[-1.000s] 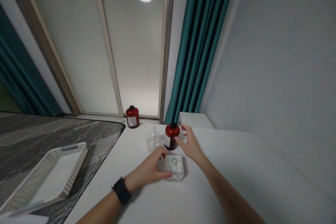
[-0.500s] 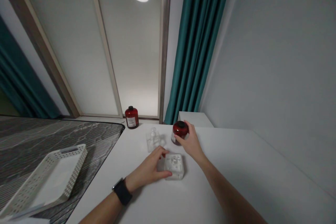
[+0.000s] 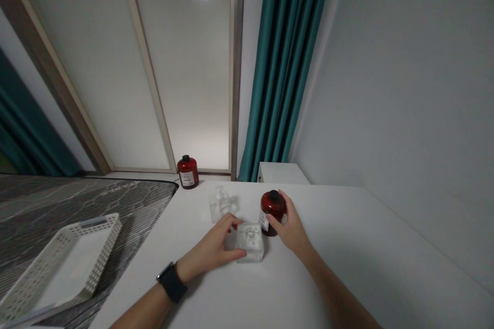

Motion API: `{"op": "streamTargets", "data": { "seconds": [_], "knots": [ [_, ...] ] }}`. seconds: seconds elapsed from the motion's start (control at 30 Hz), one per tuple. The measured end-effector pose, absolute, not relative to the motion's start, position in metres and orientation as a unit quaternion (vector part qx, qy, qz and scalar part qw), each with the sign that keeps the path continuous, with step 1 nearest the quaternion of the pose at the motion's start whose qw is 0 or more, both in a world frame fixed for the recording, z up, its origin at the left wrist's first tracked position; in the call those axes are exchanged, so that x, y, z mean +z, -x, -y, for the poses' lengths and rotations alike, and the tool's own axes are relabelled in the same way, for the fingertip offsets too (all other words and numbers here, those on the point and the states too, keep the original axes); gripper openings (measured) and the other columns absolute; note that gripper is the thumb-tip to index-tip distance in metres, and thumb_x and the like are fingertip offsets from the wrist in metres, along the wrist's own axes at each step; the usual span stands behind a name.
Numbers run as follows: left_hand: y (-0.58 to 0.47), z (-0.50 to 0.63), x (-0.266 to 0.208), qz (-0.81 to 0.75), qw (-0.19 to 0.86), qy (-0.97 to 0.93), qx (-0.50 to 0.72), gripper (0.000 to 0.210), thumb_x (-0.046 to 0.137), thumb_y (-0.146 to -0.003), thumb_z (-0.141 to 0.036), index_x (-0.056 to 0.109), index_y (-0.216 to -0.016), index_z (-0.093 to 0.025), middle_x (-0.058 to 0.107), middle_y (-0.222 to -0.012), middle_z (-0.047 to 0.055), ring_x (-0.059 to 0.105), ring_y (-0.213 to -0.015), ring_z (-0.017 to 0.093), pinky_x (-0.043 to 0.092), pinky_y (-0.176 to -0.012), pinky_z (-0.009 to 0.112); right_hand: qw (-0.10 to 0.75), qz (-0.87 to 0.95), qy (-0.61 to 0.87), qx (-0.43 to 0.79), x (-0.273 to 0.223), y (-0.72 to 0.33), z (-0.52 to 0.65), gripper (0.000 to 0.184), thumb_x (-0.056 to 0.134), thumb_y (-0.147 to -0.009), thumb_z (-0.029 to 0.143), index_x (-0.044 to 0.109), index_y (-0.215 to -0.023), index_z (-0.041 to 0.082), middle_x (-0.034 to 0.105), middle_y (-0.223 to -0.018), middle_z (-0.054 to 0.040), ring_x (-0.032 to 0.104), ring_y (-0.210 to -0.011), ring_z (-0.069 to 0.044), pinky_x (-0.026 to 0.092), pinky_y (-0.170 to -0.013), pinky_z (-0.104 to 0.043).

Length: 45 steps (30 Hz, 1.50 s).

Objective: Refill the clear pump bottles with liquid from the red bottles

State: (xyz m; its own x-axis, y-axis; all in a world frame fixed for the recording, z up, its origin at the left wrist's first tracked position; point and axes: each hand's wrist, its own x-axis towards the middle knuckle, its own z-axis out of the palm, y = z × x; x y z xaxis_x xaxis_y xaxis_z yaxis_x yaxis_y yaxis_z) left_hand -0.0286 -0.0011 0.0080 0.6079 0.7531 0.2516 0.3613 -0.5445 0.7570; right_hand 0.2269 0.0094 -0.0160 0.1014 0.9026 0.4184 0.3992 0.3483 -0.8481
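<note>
My right hand (image 3: 290, 226) grips a dark red bottle (image 3: 273, 204) with a black cap and a white label, its thumb across the front. Left of it, my left hand (image 3: 218, 244) is curled round the left side of a clear square glass-like container (image 3: 250, 242), thumb at the near corner and fingers at the far one. The red bottle stands upright just beyond the container's right edge. Behind my left hand, a second clear square bottle (image 3: 219, 205) with a narrow neck rests on the white table (image 3: 247, 298).
Another red bottle (image 3: 188, 172) with a black cap stands at the table's far left corner. A white perforated basket (image 3: 65, 262) lies on the grey patterned surface (image 3: 142, 200) to the left. Behind the table are a white cabinet (image 3: 283, 172), a teal curtain (image 3: 287, 72) and frosted sliding panels (image 3: 185, 87).
My right hand has brought the red bottle nearer and slightly right, beside the clear container. My left hand stays at the container. The whole view has shifted a little.
</note>
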Motion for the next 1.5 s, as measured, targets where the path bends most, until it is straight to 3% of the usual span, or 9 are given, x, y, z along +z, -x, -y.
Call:
{"op": "streamTargets", "data": {
  "seconds": [0.13,0.3,0.43,0.57,0.7,0.93,1.2,1.5],
  "knots": [
    [0.03,0.001,0.006,-0.332,0.344,-0.829,0.29,0.045,0.075,-0.08,-0.028,0.052,-0.118,-0.02,0.057,-0.114,0.008,0.056,-0.102,0.025,0.046,-0.09,0.037,0.539,0.603,0.507,0.297,-0.023,-0.228,-0.012,0.086,0.072,-0.078,0.031,0.026,-0.151,0.024,0.049,-0.146,-0.0135,0.048,-0.135,-0.029,0.032,-0.117,-0.051],
    [0.032,0.0,0.0,-0.324,0.354,-0.817,0.321,0.038,0.056,-0.094,-0.033,0.048,-0.128,-0.02,0.059,-0.116,0.01,0.056,-0.106,0.025,0.046,-0.094,0.041,0.561,0.595,0.491,0.299,-0.027,-0.225,-0.013,0.082,0.075,-0.075,0.032,0.035,-0.146,0.022,0.055,-0.141,-0.013,0.051,-0.132,-0.03,0.037,-0.114,-0.052],
    [0.029,0.001,0.005,-0.347,0.314,-0.802,0.37,0.032,0.042,-0.101,-0.032,0.047,-0.131,-0.021,0.06,-0.114,0.009,0.057,-0.104,0.024,0.046,-0.096,0.041,0.562,0.617,0.508,0.211,-0.026,-0.226,-0.01,0.08,0.076,-0.074,0.03,0.04,-0.144,0.022,0.053,-0.142,-0.0137,0.052,-0.13,-0.032,0.04,-0.112,-0.056],
    [0.023,0.003,0.022,-0.347,0.221,-0.817,0.403,0.022,0.045,-0.1,-0.027,0.054,-0.119,-0.021,0.061,-0.105,0.008,0.058,-0.1,0.023,0.047,-0.09,0.039,0.558,0.649,0.511,0.077,-0.023,-0.226,-0.004,0.079,0.077,-0.076,0.03,0.04,-0.145,0.023,0.054,-0.139,-0.0154,0.052,-0.127,-0.035,0.044,-0.106,-0.059],
    [0.013,0.006,0.045,-0.309,0.136,-0.846,0.414,0.024,0.047,-0.098,-0.022,0.05,-0.123,-0.021,0.062,-0.099,0.006,0.059,-0.093,0.021,0.048,-0.085,0.037,0.55,0.688,0.471,-0.043,-0.016,-0.22,0.003,0.078,0.072,-0.084,0.031,0.032,-0.15,0.024,0.053,-0.139,-0.0162,0.051,-0.127,-0.035,0.046,-0.104,-0.058],
    [-0.009,0.001,0.088,-0.223,-0.037,-0.922,0.315,0.027,0.056,-0.098,-0.038,0.054,-0.114,-0.017,0.063,-0.096,0.007,0.055,-0.089,0.024,0.044,-0.078,0.037,0.54,0.715,0.411,-0.165,-0.006,-0.212,0.006,0.077,0.065,-0.09,0.042,0.026,-0.154,0.023,0.055,-0.131,-0.0165,0.052,-0.121,-0.035,0.05,-0.098,-0.058],
    [-0.02,-0.004,0.108,-0.262,-0.179,-0.936,0.153,0.019,0.052,-0.099,-0.033,0.054,-0.108,-0.016,0.062,-0.097,0.006,0.054,-0.088,0.025,0.04,-0.076,0.039,0.525,0.715,0.441,-0.137,-0.006,-0.215,0.009,0.071,0.064,-0.091,0.038,0.029,-0.152,0.022,0.055,-0.13,-0.0175,0.053,-0.12,-0.035,0.052,-0.097,-0.058],
    [-0.023,-0.017,0.086,-0.28,-0.196,-0.929,0.141,0.016,0.049,-0.101,-0.032,0.053,-0.105,-0.017,0.06,-0.097,0.005,0.054,-0.088,0.025,0.038,-0.076,0.039,0.486,0.751,0.442,-0.071,-0.018,-0.225,0.001,0.071,0.067,-0.09,0.039,0.032,-0.15,0.024,0.058,-0.133,-0.0165,0.057,-0.121,-0.034,0.053,-0.099,-0.054]
  ]
}}
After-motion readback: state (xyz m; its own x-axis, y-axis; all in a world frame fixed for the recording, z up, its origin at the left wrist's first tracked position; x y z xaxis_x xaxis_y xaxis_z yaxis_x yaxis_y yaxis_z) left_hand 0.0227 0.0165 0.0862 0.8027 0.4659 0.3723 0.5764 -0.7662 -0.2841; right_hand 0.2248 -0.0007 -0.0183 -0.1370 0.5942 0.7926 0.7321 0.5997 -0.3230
